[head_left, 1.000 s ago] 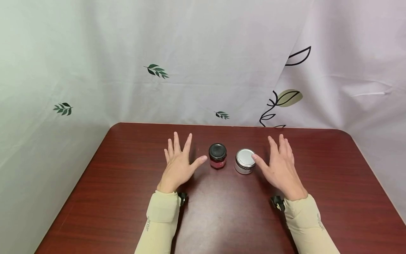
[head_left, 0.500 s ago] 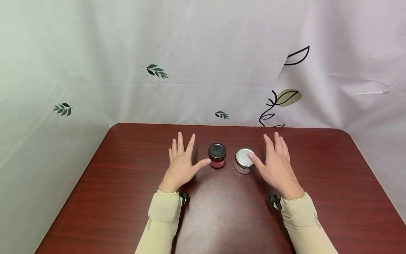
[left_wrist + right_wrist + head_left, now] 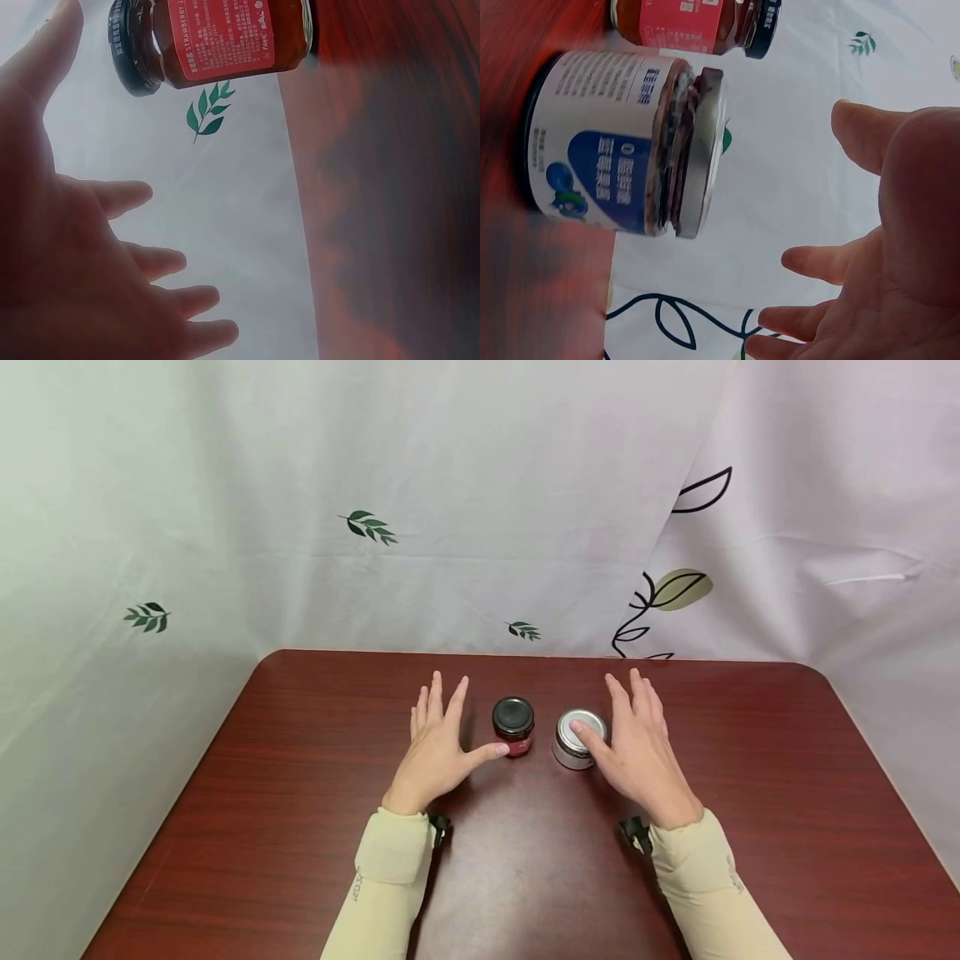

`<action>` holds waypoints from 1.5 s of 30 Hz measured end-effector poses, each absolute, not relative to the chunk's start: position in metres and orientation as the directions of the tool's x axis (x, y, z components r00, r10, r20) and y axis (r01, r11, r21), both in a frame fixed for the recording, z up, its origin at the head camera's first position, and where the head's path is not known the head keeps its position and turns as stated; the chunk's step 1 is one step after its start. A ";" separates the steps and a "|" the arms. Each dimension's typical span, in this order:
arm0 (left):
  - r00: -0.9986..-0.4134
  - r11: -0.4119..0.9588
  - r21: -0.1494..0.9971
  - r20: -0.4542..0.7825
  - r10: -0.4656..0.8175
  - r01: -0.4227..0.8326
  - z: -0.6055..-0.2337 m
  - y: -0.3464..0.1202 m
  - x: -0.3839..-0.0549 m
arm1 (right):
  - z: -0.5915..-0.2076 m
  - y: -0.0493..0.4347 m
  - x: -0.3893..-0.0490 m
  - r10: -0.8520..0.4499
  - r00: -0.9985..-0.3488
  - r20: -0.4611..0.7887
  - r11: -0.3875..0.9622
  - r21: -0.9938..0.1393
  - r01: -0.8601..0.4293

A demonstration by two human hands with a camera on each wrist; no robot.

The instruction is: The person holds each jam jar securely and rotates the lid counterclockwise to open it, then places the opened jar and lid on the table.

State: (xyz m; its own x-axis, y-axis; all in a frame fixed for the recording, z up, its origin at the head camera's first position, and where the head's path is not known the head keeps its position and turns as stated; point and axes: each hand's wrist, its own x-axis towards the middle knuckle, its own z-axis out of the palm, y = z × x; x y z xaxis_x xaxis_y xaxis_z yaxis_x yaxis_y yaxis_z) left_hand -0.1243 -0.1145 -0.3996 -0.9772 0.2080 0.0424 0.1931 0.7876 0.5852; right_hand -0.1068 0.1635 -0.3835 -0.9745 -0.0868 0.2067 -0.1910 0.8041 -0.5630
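Two jars stand upright near the middle of the table. The strawberry jam jar (image 3: 514, 727) has a black lid; its red label (image 3: 223, 37) shows in the left wrist view. To its right is a blueberry jam jar (image 3: 573, 752) with a silver lid and a white and blue label (image 3: 600, 150). My left hand (image 3: 433, 760), fingers spread, hovers left of the strawberry jar, its thumb overlapping the jar's lower edge in the head view. Beside the blueberry jar my right hand (image 3: 641, 760) is spread too, its thumb in front of the silver lid. Neither hand holds anything.
The dark red wooden table (image 3: 495, 877) ends at a pale curtain (image 3: 480, 510) printed with leaves, behind and at the sides. A black wrist camera (image 3: 636, 835) sits on the inner side of the right wrist; another (image 3: 439, 828) is at the left wrist.
Both hands have drifted inward, the left one rightward and the right one leftward, closer to the jars. The jars stay where they were.
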 end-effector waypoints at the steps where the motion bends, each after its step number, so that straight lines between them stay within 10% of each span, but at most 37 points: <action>1: -0.977 0.785 0.587 0.044 0.210 0.195 -0.400 -0.114 -0.124 | -0.384 0.163 -0.107 -0.089 -0.974 0.208 0.803 -0.564 -0.194; 45: -0.982 0.744 0.648 0.040 0.184 0.166 -0.406 -0.095 -0.123 | -0.378 0.115 -0.111 -0.129 -0.971 0.200 0.759 -0.611 -0.226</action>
State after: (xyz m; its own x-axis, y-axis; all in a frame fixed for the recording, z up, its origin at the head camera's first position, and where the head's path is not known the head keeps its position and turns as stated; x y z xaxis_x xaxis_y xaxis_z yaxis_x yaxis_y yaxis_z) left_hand -0.1226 -0.0952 -0.4061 -0.9821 0.1841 0.0398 0.1656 0.7436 0.6478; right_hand -0.1110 0.1146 -0.3781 -0.9713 -0.1286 0.1999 -0.2262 0.7588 -0.6108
